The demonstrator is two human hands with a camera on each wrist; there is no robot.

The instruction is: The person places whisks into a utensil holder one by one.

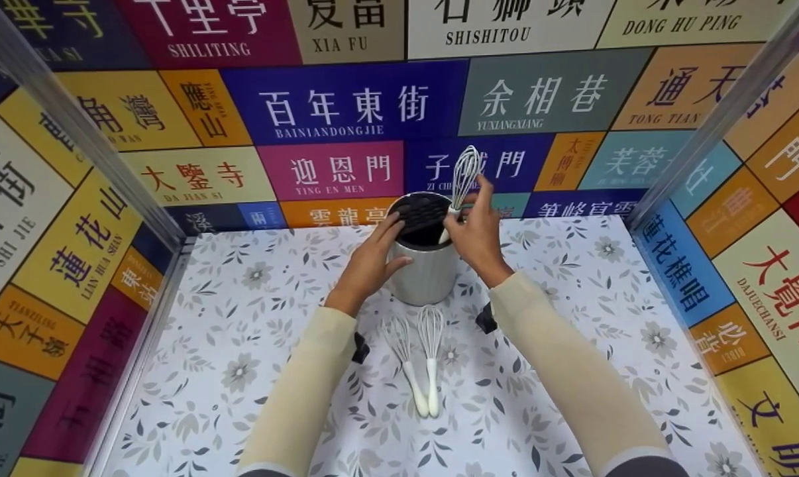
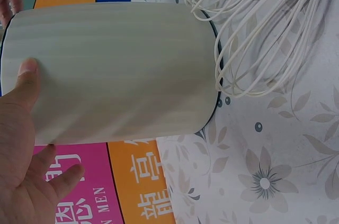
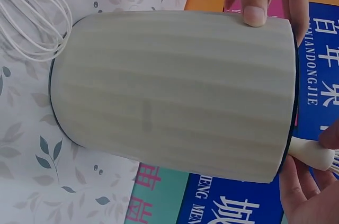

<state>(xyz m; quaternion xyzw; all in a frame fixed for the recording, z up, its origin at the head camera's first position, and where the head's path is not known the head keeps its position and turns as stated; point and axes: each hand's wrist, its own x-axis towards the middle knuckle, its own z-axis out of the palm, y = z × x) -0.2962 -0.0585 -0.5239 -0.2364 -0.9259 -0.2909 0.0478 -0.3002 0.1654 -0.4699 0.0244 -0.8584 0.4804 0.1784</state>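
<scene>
Clasping the canister (image 1: pixel 426 275) with left grip (image 1: pixel 369 262); right grip (image 1: pixel 478 233) pinches 1 tilted whisk (image 1: pixel 466 175).

Cream sleeves (image 1: pixel 558 358) meet dark fabric (image 1: pixel 646 468) higher up, with small black wrist pieces (image 1: pixel 486 318).

Even light filled the head view; both wrist views looked dimmer and greyer, soft shadow crossing the canister (image 2: pixel 114 73).
</scene>
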